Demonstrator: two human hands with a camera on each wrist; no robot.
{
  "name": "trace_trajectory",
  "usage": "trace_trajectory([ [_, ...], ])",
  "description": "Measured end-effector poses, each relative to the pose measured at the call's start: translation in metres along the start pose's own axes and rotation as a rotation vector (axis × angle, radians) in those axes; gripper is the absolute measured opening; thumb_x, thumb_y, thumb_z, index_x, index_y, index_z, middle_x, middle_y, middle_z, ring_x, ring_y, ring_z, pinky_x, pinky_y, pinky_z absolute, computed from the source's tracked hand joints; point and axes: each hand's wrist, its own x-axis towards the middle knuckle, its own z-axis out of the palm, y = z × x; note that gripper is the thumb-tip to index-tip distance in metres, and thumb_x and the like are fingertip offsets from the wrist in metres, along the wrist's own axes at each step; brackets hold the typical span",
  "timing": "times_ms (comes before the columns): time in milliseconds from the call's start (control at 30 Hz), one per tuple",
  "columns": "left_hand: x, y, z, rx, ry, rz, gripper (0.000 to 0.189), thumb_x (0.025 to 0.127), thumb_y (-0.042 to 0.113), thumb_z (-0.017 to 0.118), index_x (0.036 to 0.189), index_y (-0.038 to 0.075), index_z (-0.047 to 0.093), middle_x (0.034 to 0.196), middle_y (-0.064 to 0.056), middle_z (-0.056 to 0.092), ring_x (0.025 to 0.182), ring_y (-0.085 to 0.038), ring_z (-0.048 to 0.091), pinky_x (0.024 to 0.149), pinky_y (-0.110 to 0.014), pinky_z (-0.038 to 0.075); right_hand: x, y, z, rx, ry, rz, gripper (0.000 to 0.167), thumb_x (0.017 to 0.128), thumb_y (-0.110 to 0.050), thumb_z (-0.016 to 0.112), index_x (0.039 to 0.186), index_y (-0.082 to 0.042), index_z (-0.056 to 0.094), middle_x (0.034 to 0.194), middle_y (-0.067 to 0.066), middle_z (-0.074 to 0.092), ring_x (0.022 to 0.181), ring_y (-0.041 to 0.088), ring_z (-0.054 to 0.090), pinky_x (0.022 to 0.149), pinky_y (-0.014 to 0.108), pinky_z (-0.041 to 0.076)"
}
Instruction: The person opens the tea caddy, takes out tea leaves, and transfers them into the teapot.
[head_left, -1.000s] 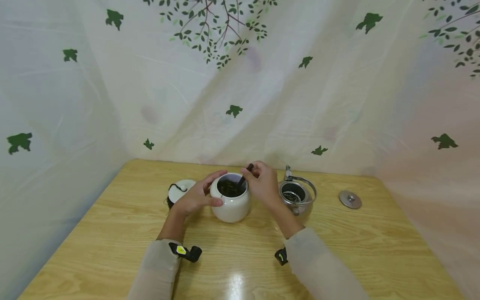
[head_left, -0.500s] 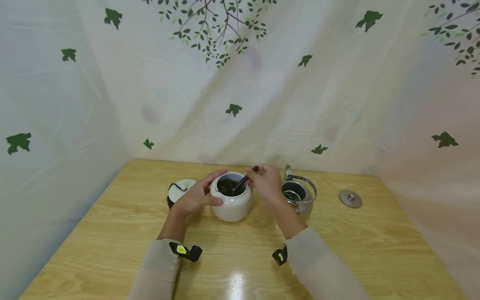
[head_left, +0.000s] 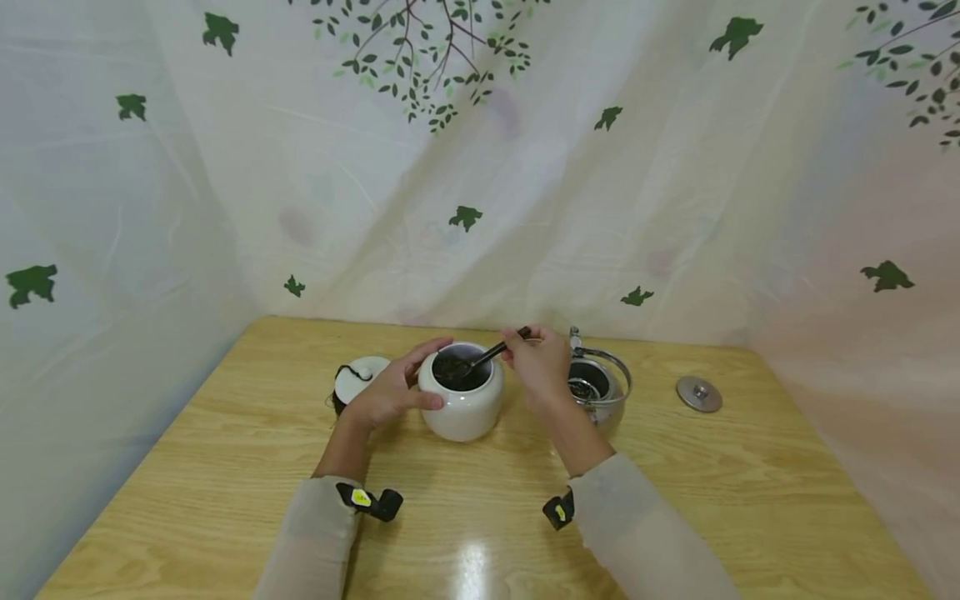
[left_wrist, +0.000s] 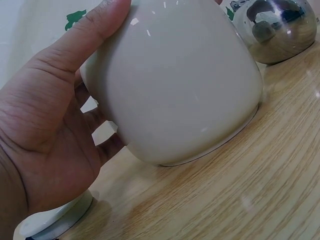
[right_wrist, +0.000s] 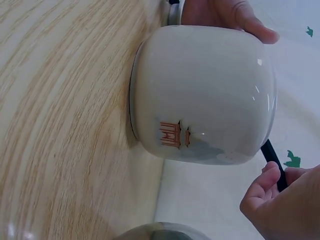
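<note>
the left hand [head_left: 392,396] grips a white jar [head_left: 462,417] on the table [head_left: 450,500], a kettle [head_left: 611,408] at its three o'clock, while the right hand [head_left: 542,364] pinches a spoon [head_left: 491,352] slanting in from two o'clock, best moved gently with the jar steady.

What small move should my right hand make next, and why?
I'd probably lift the dark utensil clear of the white jar: your right hand pinches it with its lower end inside the jar, your left hand holds the jar, and the kettle stands open nearby.
</note>
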Motion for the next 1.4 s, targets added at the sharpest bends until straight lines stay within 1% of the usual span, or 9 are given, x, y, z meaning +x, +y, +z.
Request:
trace_trajectory([
  [67,0.000,0.000,0.000,0.006,0.002,-0.002,0.094,0.077,0.030,0.091,0.157,0.030,0.041,0.160,0.006,0.040,0.149,-0.024,0.033,0.120,-0.060,0.020,0.001,-0.001,-0.002,0.026,0.004,0.028,0.015,0.095,-0.011,0.074,0.094,0.000,0.064,0.085,0.008,0.073,0.065,0.017,0.068,0.066,0.027,0.059],
  [267,0.000,0.002,0.000,0.009,0.002,-0.002,0.096,0.076,0.033,0.091,0.158,0.027,0.041,0.160,0.005,0.039,0.149,-0.026,0.032,0.120,-0.061,0.019,0.003,-0.003,-0.007,0.073,-0.005,0.065,0.016,0.096,-0.012,0.073,0.093,0.000,0.063,0.090,0.011,0.073,0.064,0.014,0.067,0.060,0.022,0.056],
  [600,0.000,0.001,0.000,-0.005,-0.001,0.003,0.097,0.077,0.031,0.091,0.158,0.026,0.040,0.161,0.006,0.038,0.149,-0.027,0.032,0.119,-0.061,0.019,0.003,-0.006,-0.011,0.094,0.006,0.086,0.014,0.096,-0.009,0.072,0.094,0.000,0.062,0.082,0.006,0.070,0.061,0.010,0.065,0.058,0.020,0.055],
  [800,-0.001,0.001,0.000,-0.004,-0.004,-0.001,0.096,0.076,0.033,0.092,0.157,0.030,0.041,0.162,0.007,0.037,0.149,-0.028,0.032,0.119,-0.062,0.019,0.006,-0.006,-0.015,0.108,0.010,0.091,0.012,0.097,-0.008,0.071,0.096,0.002,0.064,0.078,0.004,0.070,0.059,0.009,0.064,0.056,0.020,0.053],
  [1000,0.000,0.000,-0.001,0.002,-0.001,0.003,0.100,0.076,0.031,0.092,0.160,0.023,0.037,0.162,0.006,0.037,0.150,-0.028,0.031,0.119,-0.062,0.018,0.006,-0.010,-0.020,0.096,-0.016,0.103,0.013,0.099,-0.011,0.068,0.100,0.002,0.066,0.088,0.007,0.073,0.064,0.010,0.066,0.059,0.020,0.054],
  [1067,0.000,0.000,-0.001,-0.001,-0.004,0.006,0.100,0.076,0.032,0.091,0.160,0.023,0.037,0.162,0.006,0.036,0.150,-0.027,0.030,0.119,-0.062,0.017,0.006,-0.011,-0.021,0.096,-0.025,0.107,0.014,0.100,-0.012,0.068,0.101,0.002,0.065,0.091,0.009,0.073,0.066,0.010,0.066,0.061,0.021,0.055],
  [1167,0.000,0.000,-0.001,-0.005,-0.006,0.007,0.097,0.076,0.033,0.091,0.158,0.028,0.039,0.162,0.006,0.036,0.150,-0.027,0.030,0.119,-0.062,0.017,0.006,-0.012,-0.023,0.098,-0.031,0.109,0.014,0.099,-0.013,0.069,0.101,0.001,0.065,0.095,0.011,0.072,0.067,0.010,0.066,0.062,0.021,0.055],
  [1267,0.000,0.001,-0.001,-0.007,-0.006,0.007,0.096,0.076,0.033,0.092,0.158,0.031,0.041,0.162,0.007,0.037,0.149,-0.026,0.032,0.119,-0.061,0.019,0.006,-0.014,-0.024,0.101,-0.033,0.102,0.015,0.099,-0.012,0.069,0.101,0.001,0.064,0.094,0.011,0.071,0.068,0.011,0.066,0.063,0.022,0.056],
  [1400,0.000,0.002,0.000,-0.013,-0.008,0.013,0.097,0.076,0.033,0.092,0.158,0.027,0.040,0.161,0.005,0.039,0.147,-0.027,0.036,0.118,-0.061,0.021,0.007,-0.019,-0.026,0.103,-0.030,0.092,0.015,0.099,-0.013,0.069,0.101,0.001,0.064,0.089,0.009,0.069,0.069,0.011,0.066,0.064,0.021,0.056],
])
